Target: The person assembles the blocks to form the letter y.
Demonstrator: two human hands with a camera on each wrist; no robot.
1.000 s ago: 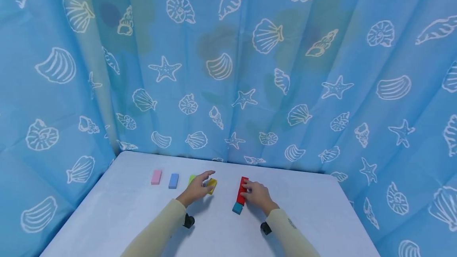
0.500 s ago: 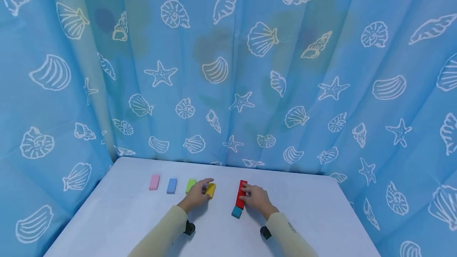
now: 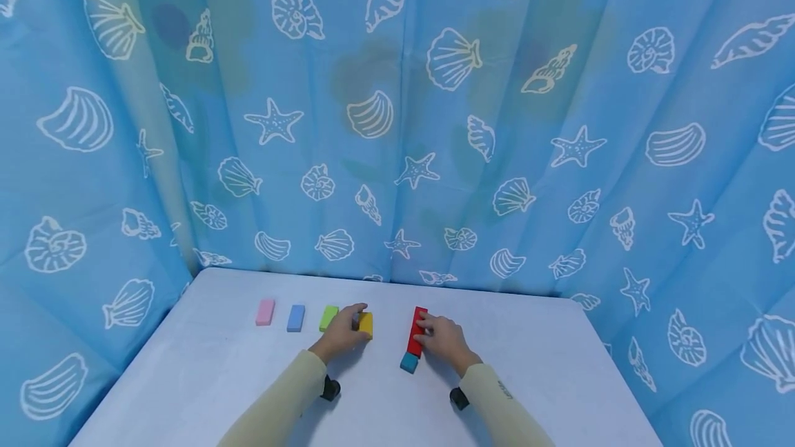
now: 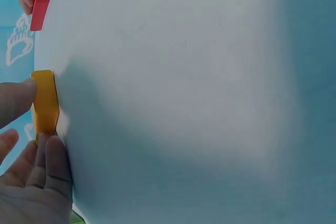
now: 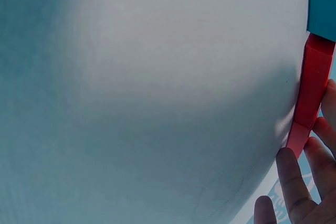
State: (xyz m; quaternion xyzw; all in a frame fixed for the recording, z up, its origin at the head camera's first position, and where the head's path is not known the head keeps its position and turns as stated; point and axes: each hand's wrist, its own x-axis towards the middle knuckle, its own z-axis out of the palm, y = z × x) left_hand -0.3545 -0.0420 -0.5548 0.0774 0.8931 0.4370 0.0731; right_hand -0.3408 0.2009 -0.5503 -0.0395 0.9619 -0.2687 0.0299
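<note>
My left hand [image 3: 340, 334] holds a yellow block [image 3: 366, 325] between thumb and fingers; in the left wrist view, the thumb lies at one end of the yellow block [image 4: 46, 100] and the fingertips at the other. To the right, a long red piece [image 3: 417, 332] lies on the table, with a cross line showing on the red piece [image 5: 311, 85] in the right wrist view. A teal block [image 3: 409, 363] meets its near end. My right hand [image 3: 446, 341] grips the red piece from the right side, thumb toward the near end, fingertips toward the far end.
Left of the left hand, a green block [image 3: 329, 318], a blue block [image 3: 296, 318] and a pink block [image 3: 265, 312] lie spaced in a row on the white table [image 3: 186, 378]. A blue shell-patterned curtain [image 3: 385, 123] hangs behind and at both sides.
My left fingers have closed in around the yellow block, which has turned from slanted to nearly straight. The right hand stays at the red piece. The head view has shifted slightly.
</note>
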